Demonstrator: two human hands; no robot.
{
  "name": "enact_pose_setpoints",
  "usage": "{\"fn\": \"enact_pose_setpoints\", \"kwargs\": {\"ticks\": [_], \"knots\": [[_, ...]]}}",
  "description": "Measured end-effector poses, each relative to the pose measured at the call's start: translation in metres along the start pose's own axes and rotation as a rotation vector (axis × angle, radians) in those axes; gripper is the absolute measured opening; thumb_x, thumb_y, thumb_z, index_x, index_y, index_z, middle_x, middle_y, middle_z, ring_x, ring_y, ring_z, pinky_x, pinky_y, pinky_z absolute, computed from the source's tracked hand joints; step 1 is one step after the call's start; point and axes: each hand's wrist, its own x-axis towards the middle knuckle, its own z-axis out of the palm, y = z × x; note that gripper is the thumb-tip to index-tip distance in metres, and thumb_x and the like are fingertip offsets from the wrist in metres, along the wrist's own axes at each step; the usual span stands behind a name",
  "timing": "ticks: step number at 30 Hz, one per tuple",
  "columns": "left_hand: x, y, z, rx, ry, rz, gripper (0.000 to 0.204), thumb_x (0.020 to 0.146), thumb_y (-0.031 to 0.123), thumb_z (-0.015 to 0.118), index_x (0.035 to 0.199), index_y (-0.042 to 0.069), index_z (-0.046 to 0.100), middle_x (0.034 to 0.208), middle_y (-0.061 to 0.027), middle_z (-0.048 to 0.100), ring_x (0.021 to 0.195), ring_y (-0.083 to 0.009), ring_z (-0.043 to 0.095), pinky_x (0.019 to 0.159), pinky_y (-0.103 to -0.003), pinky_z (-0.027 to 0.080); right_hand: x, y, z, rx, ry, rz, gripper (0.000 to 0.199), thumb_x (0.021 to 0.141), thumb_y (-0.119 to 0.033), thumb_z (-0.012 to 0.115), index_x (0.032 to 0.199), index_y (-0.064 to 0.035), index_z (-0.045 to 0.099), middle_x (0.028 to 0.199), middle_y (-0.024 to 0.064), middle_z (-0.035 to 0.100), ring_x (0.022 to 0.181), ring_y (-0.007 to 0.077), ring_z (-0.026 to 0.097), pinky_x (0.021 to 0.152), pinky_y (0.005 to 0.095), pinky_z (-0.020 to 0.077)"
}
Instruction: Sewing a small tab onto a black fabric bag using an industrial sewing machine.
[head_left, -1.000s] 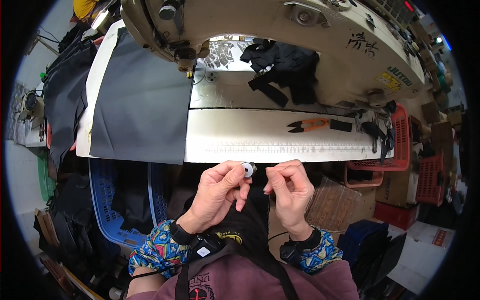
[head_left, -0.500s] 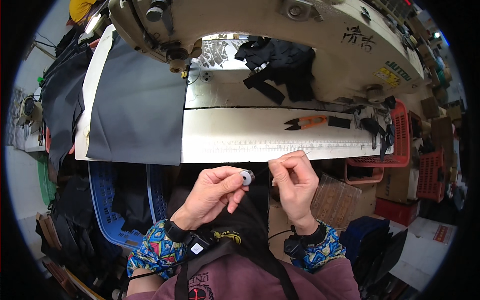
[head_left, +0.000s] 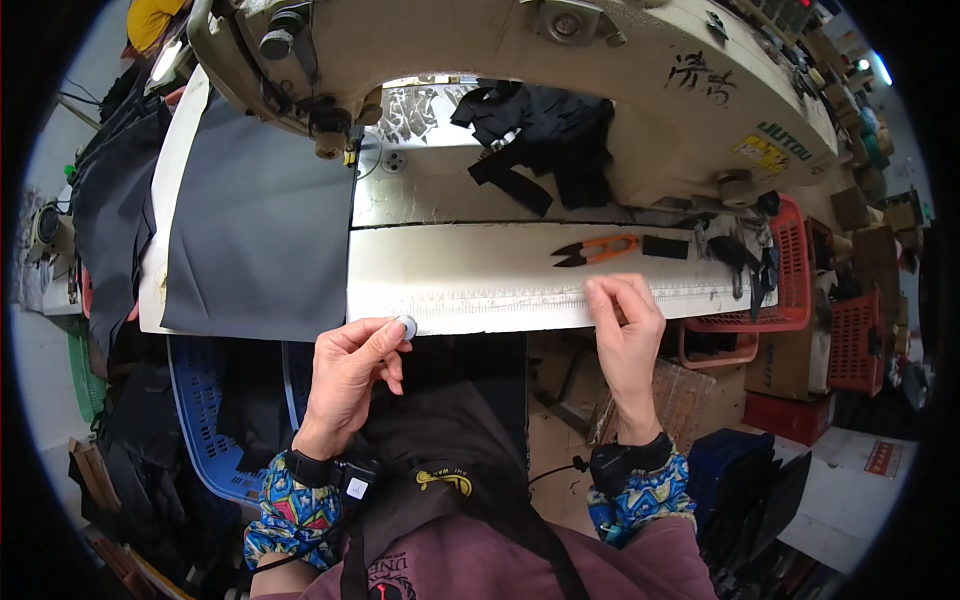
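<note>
My left hand pinches a small pale, round sewing machine bobbin between thumb and fingertips, just off the front edge of the white table. Off to the right, my right hand is closed in a pinch above the ruler strip along the table edge. What its fingers hold is too thin or hidden to make out. A dark grey fabric panel lies flat to the left. Beyond my right hand rest orange-handled thread snips.
The sewing machine arches over the table's far side. Black fabric scraps are heaped under its arm. A blue basket stands below at left, a red basket at the table's right end. Dark cloth hangs far left.
My hands have moved apart, the left going left with the bobbin and the right going slightly right and up. The view has shifted a little. Both hands stay closed.
</note>
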Motion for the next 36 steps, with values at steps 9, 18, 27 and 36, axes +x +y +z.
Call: {"fn": "enact_pose_setpoints", "kwargs": {"ticks": [9, 18, 27, 36], "knots": [[-0.002, 0.002, -0.003, 0.130, 0.034, 0.114, 0.023, 0.098, 0.014, 0.070, 0.106, -0.007, 0.072, 0.086, -0.0098, 0.070, 0.058, -0.0091, 0.061, 0.051, -0.023, 0.053, 0.061, 0.014, -0.022, -0.927, -0.166, -0.994, 0.041, 0.077, -0.004, 0.062, 0.118, 0.0029, 0.064, 0.110, 0.0143, 0.065, 0.104, 0.0286, 0.063, 0.098, 0.0413, 0.0511], [-0.019, 0.005, 0.003, 0.128, 0.046, 0.065, 0.021, 0.098, 0.012, 0.069, 0.106, -0.007, 0.071, 0.087, -0.0122, 0.071, 0.056, -0.0111, 0.062, 0.050, -0.025, 0.054, 0.004, -0.030, 0.002, -0.616, -0.327, -0.644, 0.040, 0.087, -0.027, 0.075, 0.118, -0.0054, 0.063, 0.087, 0.0075, 0.056, 0.077, 0.0234, 0.062, 0.065, 0.0354, 0.0501], [-0.025, 0.008, 0.007, 0.126, -0.008, 0.099, 0.021, 0.097, 0.011, 0.069, 0.107, -0.007, 0.071, 0.088, -0.0133, 0.071, 0.056, -0.0136, 0.064, 0.050, -0.026, 0.054, -0.005, -0.038, 0.033, -0.722, -0.329, -0.787, 0.028, 0.084, -0.021, 0.076, 0.105, -0.0050, 0.066, 0.081, 0.0047, 0.057, 0.072, 0.0214, 0.061, 0.061, 0.0333, 0.0467], [-0.033, 0.010, -0.004, 0.086, -0.015, 0.111, 0.020, 0.097, 0.011, 0.068, 0.105, -0.007, 0.072, 0.088, -0.0133, 0.071, 0.057, -0.0145, 0.064, 0.051, -0.026, 0.055, 0.019, -0.024, 0.025, -0.798, -0.113, -0.677, 0.018, 0.089, -0.021, 0.072, 0.099, -0.0078, 0.066, 0.083, 0.0059, 0.061, 0.076, 0.0233, 0.063, 0.062, 0.0351, 0.0478]]}}
